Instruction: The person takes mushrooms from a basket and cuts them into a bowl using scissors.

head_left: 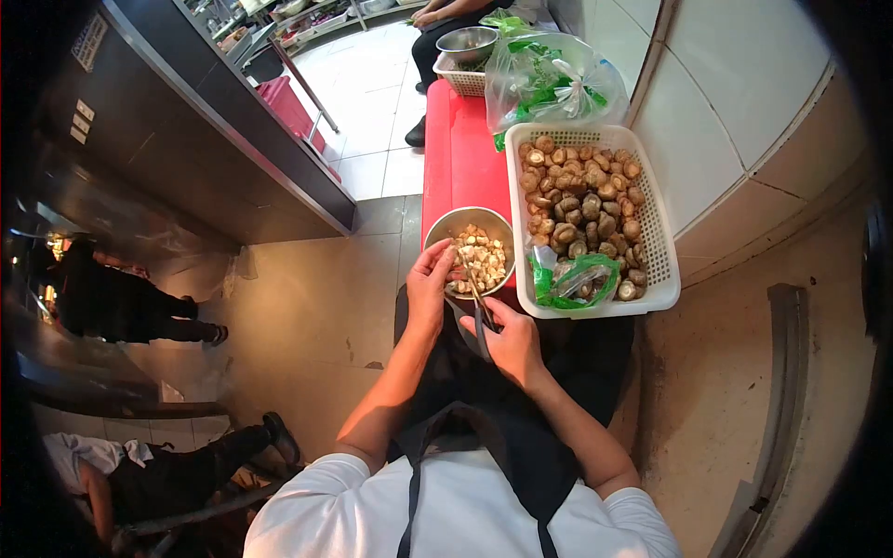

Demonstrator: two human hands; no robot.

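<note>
Currently, your right grip is wrapped round the scissors, blades over the bowl; your left grip pinches a mushroom beside them.

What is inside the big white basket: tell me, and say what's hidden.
The basket holds whole brown mushrooms, with a green-and-clear plastic bag at its near end. The mushrooms cover most of the basket's floor, and whatever lies under the bag cannot be seen.
</note>
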